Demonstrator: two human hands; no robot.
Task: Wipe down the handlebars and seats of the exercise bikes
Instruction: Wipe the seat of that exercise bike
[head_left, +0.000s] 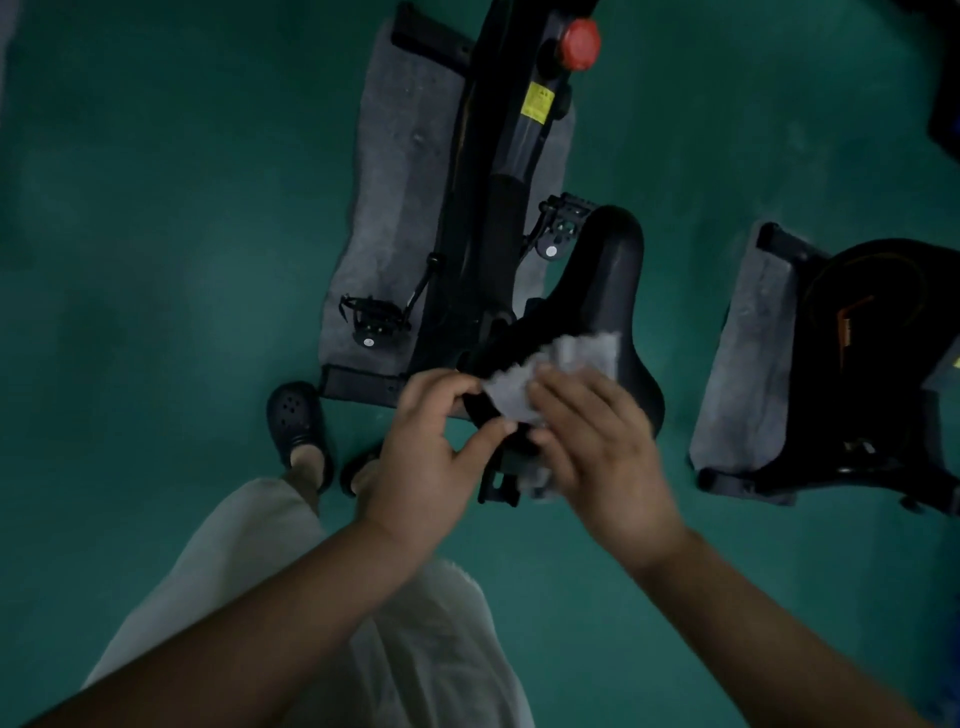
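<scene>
A black bike seat (597, 291) fills the middle of the head view, its narrow nose pointing away from me. A grey cloth (566, 358) lies across its wide rear part. My right hand (597, 441) holds the cloth against the back of the seat, fingers curled over it. My left hand (431, 441) pinches the cloth's left edge between thumb and fingers at the seat's rear left rim. The bike's black frame (498, 171) with a red knob (581, 44) runs away from me; its handlebars are out of view.
The bike stands on a grey mat (400, 182) on a green floor, with pedals (374, 317) on both sides. A second bike (872, 332) on its own mat stands to the right. My feet in dark clogs (296, 415) are just left of the seat.
</scene>
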